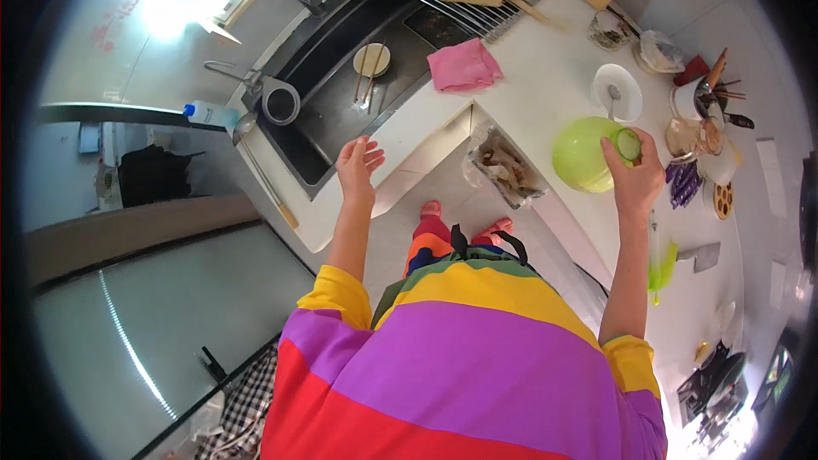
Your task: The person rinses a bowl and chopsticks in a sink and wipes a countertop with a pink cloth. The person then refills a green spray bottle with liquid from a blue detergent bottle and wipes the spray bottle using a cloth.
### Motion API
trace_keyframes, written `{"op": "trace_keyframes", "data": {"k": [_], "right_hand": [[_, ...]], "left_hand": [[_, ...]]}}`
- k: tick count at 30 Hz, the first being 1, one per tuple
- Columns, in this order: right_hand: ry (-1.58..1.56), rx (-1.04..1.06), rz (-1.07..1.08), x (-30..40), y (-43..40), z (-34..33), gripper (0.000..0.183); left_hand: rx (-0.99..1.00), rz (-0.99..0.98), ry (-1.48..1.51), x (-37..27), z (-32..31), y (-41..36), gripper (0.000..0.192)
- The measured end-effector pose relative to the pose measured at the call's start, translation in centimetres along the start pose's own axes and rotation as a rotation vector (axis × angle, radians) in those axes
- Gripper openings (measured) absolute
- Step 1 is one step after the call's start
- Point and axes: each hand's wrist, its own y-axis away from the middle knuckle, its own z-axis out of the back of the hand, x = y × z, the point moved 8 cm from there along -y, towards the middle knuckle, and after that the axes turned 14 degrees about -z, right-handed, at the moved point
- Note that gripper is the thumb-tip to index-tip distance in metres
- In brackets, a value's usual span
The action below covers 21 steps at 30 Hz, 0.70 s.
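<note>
My right hand (pixel 639 182) grips the round ring-like knob of a translucent green plastic dome (pixel 578 156). Whether the dome is a lid or an upturned bowl I cannot tell. It is held at the worktop on the right, and its far edge overlaps the handle of a spoon in a white bowl (pixel 626 92). My left hand (pixel 360 169) is empty, fingers apart, above the front rim of the dark sink (pixel 313 134). In that sink stands a small cream bowl (pixel 372 60) with a pair of chopsticks (pixel 363 76) across it.
A pink cloth (pixel 465 65) lies on the worktop corner. Below the right counter's edge hangs a lined waste bin (pixel 505 169). A long-handled ladle (pixel 255 153) lies left of the sink. Further right are a utensil pot (pixel 690 99), purple packets (pixel 684 184) and a metal-bladed spatula (pixel 700 257).
</note>
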Motion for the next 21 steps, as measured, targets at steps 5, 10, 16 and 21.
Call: {"op": "trace_keyframes", "data": {"k": [5,10,16,21], "right_hand": [[0.065,0.019,-0.138,-2.8,0.2,0.2,0.038],[0.176,-0.020,-0.168,-3.8,1.4,-0.7,0.038],[0.253,-0.032,-0.292,-5.0,2.6,-0.6,0.037],[0.361,0.047,-0.467,-4.2,3.1,-0.7,0.039]], "left_hand": [[-0.023,-0.111,-0.162,-0.5,2.3,-5.3,0.021],[0.033,-0.277,-0.583,2.2,3.5,-13.5,0.032],[0.094,-0.212,-1.086,6.2,0.3,-20.8,0.065],[0.116,-0.251,-1.286,9.3,-0.2,-25.1,0.070]]}}
